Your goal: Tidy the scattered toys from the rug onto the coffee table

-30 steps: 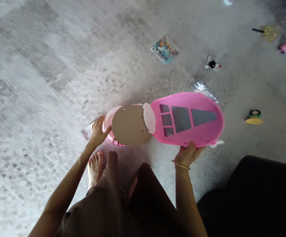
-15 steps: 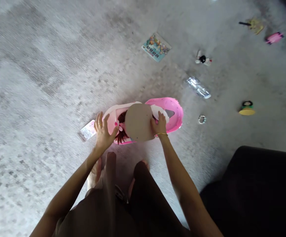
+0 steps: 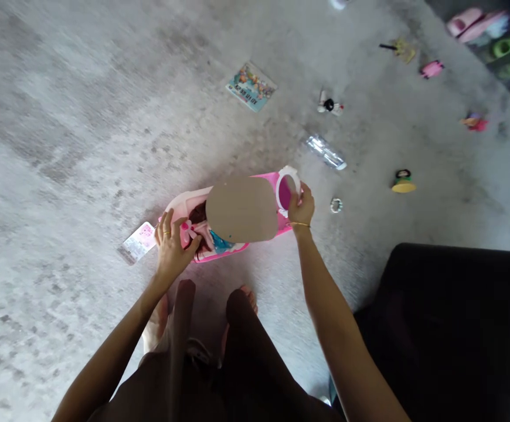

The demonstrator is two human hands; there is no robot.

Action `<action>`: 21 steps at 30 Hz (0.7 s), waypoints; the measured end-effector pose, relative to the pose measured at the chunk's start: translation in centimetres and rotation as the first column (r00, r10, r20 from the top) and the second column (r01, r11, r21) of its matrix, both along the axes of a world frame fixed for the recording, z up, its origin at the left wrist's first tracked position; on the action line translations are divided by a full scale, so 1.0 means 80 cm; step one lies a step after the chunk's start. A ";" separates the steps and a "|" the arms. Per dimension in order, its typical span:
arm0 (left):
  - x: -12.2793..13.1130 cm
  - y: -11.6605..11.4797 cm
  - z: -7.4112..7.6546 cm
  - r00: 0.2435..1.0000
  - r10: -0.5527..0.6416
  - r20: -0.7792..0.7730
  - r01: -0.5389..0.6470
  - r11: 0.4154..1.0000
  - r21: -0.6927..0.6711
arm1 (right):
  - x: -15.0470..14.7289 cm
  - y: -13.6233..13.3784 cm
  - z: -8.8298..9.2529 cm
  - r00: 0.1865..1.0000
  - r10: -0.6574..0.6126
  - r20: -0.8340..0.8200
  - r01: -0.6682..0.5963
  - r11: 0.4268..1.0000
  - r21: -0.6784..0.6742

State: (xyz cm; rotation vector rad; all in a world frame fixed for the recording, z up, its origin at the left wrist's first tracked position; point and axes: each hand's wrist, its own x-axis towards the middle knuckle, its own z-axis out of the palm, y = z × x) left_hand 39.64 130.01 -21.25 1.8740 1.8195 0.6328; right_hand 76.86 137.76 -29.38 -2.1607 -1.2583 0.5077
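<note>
A pink open case [image 3: 233, 253] lies on the floor, a plain beige patch hiding its middle. Brown hair [image 3: 197, 214], a pink flower-shaped piece [image 3: 187, 230] and blue cloth [image 3: 220, 241] show in its left part. My left hand [image 3: 173, 243] is at the case's left end, fingers spread over the rim and thumb beside the flower piece; it holds nothing. My right hand [image 3: 302, 208] grips the lower right side of a white oval frame [image 3: 296, 173] with a magenta middle, over the case's right part. Its fingertips are partly hidden behind the frame.
A printed card [image 3: 137, 241] lies left of the case. Beyond are a colourful booklet [image 3: 251, 87], clear plastic packaging [image 3: 325, 152], a bead bracelet [image 3: 336, 204] and small toys [image 3: 403, 181]. A dark piece of furniture [image 3: 448, 328] stands right; shoes [image 3: 466, 22] lie far right.
My right hand has lifted the white oval frame, which lay in the case's right part, and tilted it up. My left hand stays at the left end. The view has shifted.
</note>
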 end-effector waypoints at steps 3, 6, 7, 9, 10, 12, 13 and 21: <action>0.003 -0.002 -0.001 1.000 0.005 -0.001 -0.005 1.000 -0.011 | 0.028 0.011 0.000 0.992 -0.068 -0.109 0.058 0.994 -0.093; 0.006 -0.002 -0.004 1.000 0.009 -0.015 -0.010 1.000 -0.019 | 0.020 0.007 -0.002 0.989 -0.136 -0.066 0.124 0.980 -0.159; 0.006 -0.002 -0.005 1.000 0.006 -0.020 -0.006 1.000 -0.015 | 0.009 0.001 -0.001 0.988 -0.147 -0.054 0.139 0.980 -0.141; 0.006 -0.002 -0.006 1.000 -0.003 -0.029 0.004 1.000 0.013 | -0.024 -0.018 0.002 0.991 -0.099 -0.086 0.095 0.995 -0.042; 0.005 -0.002 -0.006 1.000 -0.004 -0.030 0.005 0.999 0.038 | -0.042 -0.029 0.005 0.991 -0.031 -0.131 0.033 0.999 0.018; 0.006 -0.003 -0.002 1.000 -0.001 -0.011 0.002 0.996 0.092 | -0.079 -0.054 0.008 0.963 0.167 -0.211 -0.151 0.984 0.093; 0.007 -0.004 0.001 1.000 0.004 0.019 -0.007 0.994 0.106 | -0.094 -0.065 0.009 0.941 0.255 -0.224 -0.244 0.967 0.073; 0.020 0.004 0.024 0.791 0.289 0.539 -0.216 0.957 -0.195 | -0.109 -0.088 0.012 0.832 0.518 -0.197 -0.550 0.815 -0.180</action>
